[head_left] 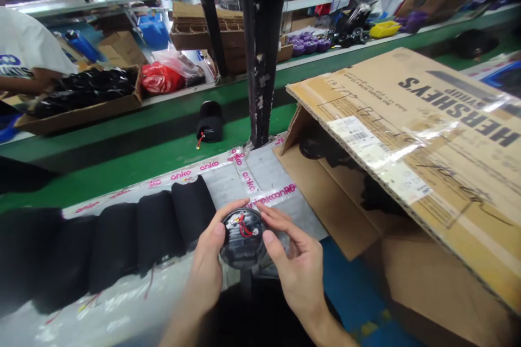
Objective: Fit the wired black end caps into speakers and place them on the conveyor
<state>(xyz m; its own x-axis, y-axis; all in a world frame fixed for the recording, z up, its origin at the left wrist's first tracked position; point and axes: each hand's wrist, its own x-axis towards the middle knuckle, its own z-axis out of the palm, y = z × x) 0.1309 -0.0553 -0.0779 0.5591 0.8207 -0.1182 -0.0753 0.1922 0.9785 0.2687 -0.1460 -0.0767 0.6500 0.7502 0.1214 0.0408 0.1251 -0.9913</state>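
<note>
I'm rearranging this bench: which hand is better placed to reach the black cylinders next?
Probably the left hand: it is closer to the black cylinders, while the right hand is nearer the cardboard box. Both hold the round part.

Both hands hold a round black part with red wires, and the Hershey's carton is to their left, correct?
One slip: the head view shows the Hershey's carton on the right, not left. The left hand and right hand do hold the round black part.
</note>
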